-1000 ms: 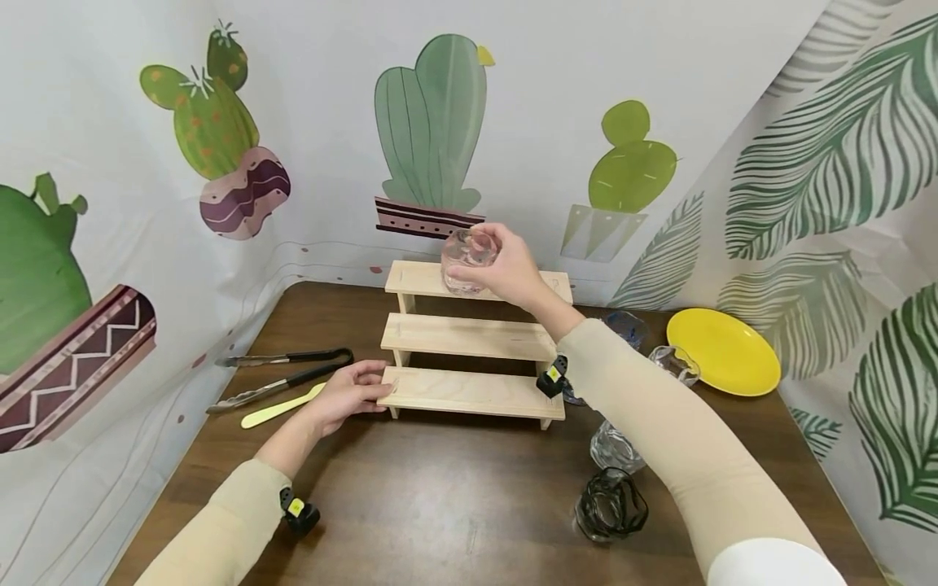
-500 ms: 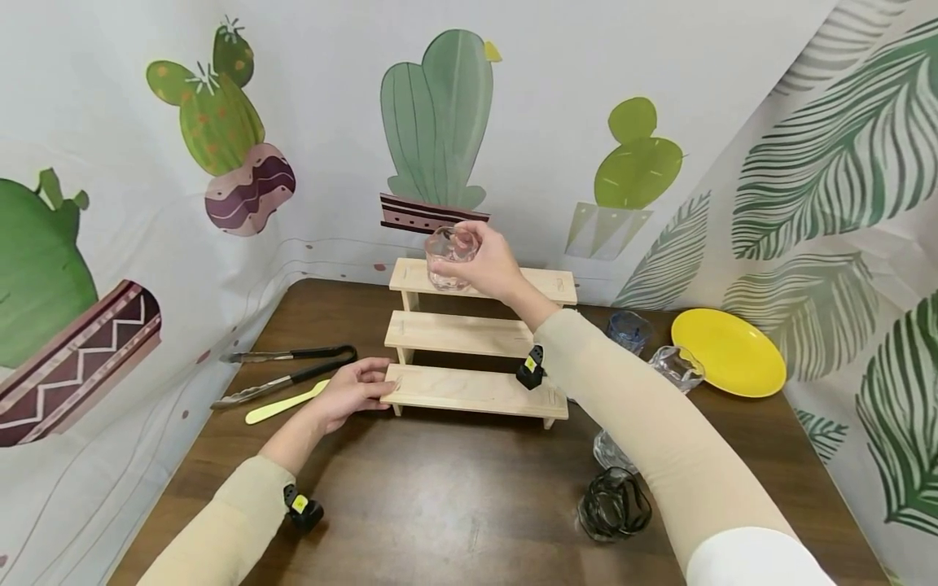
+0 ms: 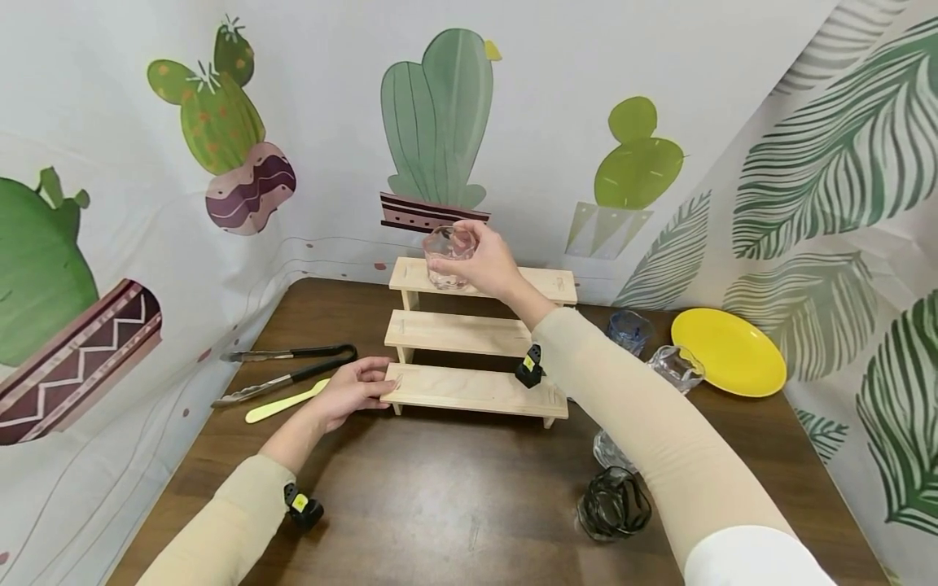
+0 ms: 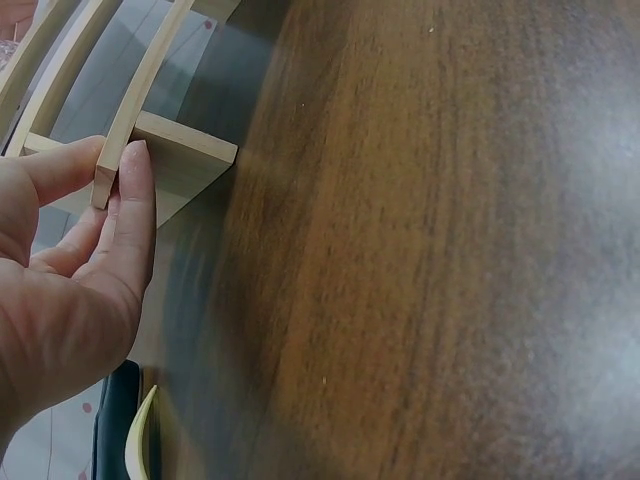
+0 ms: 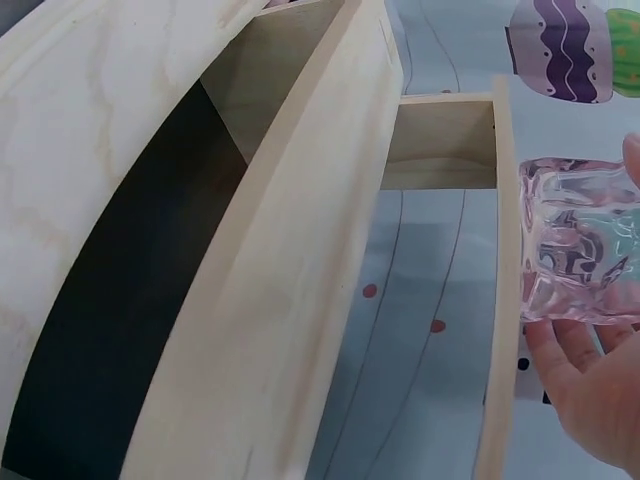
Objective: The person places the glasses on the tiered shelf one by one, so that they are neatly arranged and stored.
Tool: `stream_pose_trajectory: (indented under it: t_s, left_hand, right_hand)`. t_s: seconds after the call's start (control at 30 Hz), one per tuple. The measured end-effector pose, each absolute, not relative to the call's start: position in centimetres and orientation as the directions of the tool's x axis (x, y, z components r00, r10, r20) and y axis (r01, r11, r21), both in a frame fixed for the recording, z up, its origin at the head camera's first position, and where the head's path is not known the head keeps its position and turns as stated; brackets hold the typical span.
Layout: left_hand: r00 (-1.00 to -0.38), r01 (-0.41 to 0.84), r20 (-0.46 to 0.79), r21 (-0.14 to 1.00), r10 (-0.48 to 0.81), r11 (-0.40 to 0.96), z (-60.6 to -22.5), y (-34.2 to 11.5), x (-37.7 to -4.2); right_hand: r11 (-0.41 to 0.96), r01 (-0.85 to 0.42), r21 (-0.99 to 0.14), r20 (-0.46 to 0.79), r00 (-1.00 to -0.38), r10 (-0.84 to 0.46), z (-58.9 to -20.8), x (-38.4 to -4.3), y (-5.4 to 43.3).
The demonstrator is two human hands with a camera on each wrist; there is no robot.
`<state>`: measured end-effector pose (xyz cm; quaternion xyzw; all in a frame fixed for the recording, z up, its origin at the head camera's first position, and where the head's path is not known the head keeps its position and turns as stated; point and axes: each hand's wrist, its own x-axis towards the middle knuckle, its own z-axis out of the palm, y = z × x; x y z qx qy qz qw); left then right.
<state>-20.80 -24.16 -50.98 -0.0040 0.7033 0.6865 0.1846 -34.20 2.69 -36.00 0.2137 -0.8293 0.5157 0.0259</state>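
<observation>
Right hand (image 3: pixel 489 262) curls its fingers round the pink glass (image 5: pixel 580 240), base at the top step (image 3: pixel 545 285) of the wooden rack (image 3: pixel 465 334), contact unclear; left hand (image 3: pixel 354 395) pinches bottom step (image 3: pixel 476 387). Risks: glass tips if released overhanging narrow step; left-hand tug shifts rack.

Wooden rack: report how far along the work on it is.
Looks done: the rack stands on the table, its bottom shelf pinched by the left hand. In hand: the right hand holds a pink glass at the top shelf. Probably to come: the blue glass, clear glasses and dark glass, all off the rack.
</observation>
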Motion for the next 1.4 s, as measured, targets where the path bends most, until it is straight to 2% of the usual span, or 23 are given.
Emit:
stream_pose_trajectory:
  t_s: [0.3,0.47,0.83,1.1,1.4]
  left_hand:
    - [-0.932,-0.255,-0.265,0.964,0.246,0.074,-51.2,-24.3,-21.0]
    - [-0.932,-0.256,-0.269,0.963,0.244,0.086,-51.1,-24.2,-21.0]
    - [-0.929,-0.260,-0.274,0.962,0.248,0.088,-51.0,-24.2,-21.0]
    - [-0.927,-0.272,-0.288,0.957,0.243,0.095,-51.0,-24.2,-21.0]
    - [-0.930,-0.270,-0.287,0.957,0.231,0.103,-51.1,-24.0,-21.1]
  right_hand:
    - [0.406,-0.417,-0.813,0.256,-0.883,-0.395,-34.3,-33.5,3.9]
    - [0.370,-0.458,-0.808,0.296,-0.859,-0.417,-32.4,-32.9,5.5]
    - [0.314,-0.519,-0.795,0.397,-0.836,-0.378,-29.2,-30.9,12.7]
    - [0.369,-0.527,-0.765,0.420,-0.844,-0.333,-29.3,-27.9,18.7]
    - [0.437,-0.525,-0.730,0.477,-0.850,-0.223,-32.1,-24.7,24.8]
